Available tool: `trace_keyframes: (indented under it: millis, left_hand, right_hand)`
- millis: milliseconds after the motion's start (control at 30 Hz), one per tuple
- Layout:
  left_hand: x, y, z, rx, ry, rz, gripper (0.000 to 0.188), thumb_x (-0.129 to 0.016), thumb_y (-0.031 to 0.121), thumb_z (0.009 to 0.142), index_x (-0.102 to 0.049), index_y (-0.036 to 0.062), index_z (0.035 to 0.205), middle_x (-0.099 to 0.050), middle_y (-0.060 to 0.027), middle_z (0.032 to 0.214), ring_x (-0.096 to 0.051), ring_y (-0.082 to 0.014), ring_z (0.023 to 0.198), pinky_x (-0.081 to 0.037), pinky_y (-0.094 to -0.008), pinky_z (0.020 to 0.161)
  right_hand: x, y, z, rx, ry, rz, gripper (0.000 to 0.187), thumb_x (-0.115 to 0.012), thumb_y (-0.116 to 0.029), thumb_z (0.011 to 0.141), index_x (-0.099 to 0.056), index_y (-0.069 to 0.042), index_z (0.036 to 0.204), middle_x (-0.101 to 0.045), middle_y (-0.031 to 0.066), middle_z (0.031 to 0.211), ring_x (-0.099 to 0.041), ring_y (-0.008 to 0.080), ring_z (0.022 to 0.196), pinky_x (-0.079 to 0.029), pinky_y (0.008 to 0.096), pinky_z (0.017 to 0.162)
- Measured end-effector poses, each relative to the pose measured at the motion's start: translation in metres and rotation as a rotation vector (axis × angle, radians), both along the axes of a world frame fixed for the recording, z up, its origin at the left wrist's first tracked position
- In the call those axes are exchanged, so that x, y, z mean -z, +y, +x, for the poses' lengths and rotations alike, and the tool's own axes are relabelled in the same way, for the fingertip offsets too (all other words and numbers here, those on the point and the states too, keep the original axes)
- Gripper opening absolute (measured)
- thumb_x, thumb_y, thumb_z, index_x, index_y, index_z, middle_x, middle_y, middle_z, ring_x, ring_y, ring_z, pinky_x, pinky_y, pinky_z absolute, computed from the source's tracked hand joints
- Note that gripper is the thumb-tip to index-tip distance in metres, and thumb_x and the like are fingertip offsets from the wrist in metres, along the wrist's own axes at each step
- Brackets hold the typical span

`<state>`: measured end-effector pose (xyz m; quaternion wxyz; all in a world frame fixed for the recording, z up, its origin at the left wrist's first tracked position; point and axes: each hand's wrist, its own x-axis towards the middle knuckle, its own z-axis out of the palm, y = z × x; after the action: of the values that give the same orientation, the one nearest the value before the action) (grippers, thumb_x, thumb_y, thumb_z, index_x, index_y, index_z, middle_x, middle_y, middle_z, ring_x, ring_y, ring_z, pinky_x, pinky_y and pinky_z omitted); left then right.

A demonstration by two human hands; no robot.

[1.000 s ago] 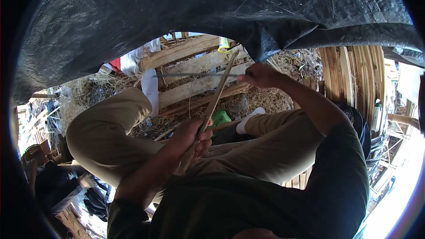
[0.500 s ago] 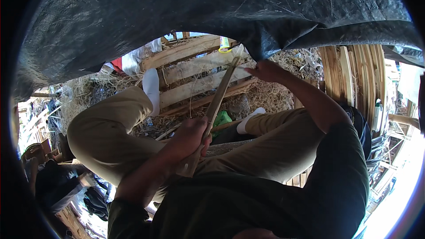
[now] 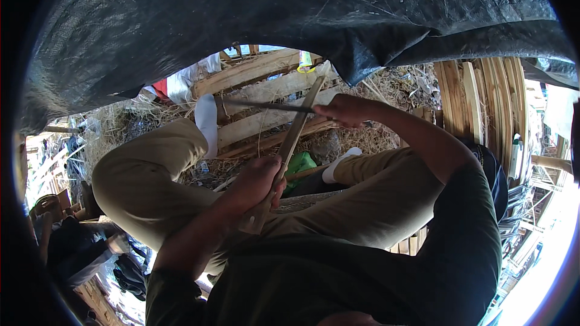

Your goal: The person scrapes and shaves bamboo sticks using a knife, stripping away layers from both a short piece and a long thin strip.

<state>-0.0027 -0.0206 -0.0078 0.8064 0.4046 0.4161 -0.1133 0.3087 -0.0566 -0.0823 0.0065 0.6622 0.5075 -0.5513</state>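
My left hand [image 3: 261,182] is wrapped round the lower part of a long wooden strip [image 3: 296,130], whose near end rests by my lap. The strip slants away from me, up and to the right. Beyond it, my right hand [image 3: 347,110] grips a long dark knife [image 3: 272,106] at its handle, which the fingers mostly hide. The thin blade points left and crosses the strip near its far part; I cannot tell whether the two touch.
Dark plastic sheeting [image 3: 241,12] hangs low ahead. Below it lie pale planks [image 3: 272,89] among straw and shavings. Split wooden slats [image 3: 483,99] stand at the right. A green plastic bag [image 3: 302,163] lies between my legs, with a small yellow packet [image 3: 306,63] farther off.
My right hand has come nearer and slightly left from the strip's far end. The knife blade now shows clearly across the strip. The left hand keeps its hold, nearly unmoved.
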Motion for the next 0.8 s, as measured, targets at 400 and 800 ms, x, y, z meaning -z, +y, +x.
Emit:
trace_keyframes:
  millis: [400, 800]
  left_hand:
    - [0.000, -0.006, 0.009, 0.016, 0.051, 0.083, 0.032, -0.035, 0.035, 0.101, -0.049, 0.0058, 0.098, -0.052, -0.0028, 0.060, -0.049, -0.0110, 0.042, -0.042, -0.0278, 0.039]
    - [0.002, -0.012, 0.012, 0.102, 0.027, 0.152, 0.033, -0.036, 0.032, 0.103, -0.047, 0.0025, 0.095, -0.052, -0.0041, 0.061, -0.052, -0.0130, 0.043, -0.047, -0.0292, 0.041]
  right_hand:
    - [0.056, -0.023, 0.071, 0.308, -0.102, -0.042, 0.052, -0.067, -0.049, 0.084, -0.061, 0.001, 0.074, -0.064, 0.0132, 0.067, -0.062, 0.0224, 0.050, -0.049, 0.0366, 0.046]
    - [0.062, -0.020, 0.048, 0.065, -0.522, 0.368, 0.047, -0.050, -0.039, 0.095, -0.062, 0.006, 0.093, -0.064, 0.0220, 0.068, -0.067, 0.0364, 0.066, -0.052, 0.0482, 0.063]
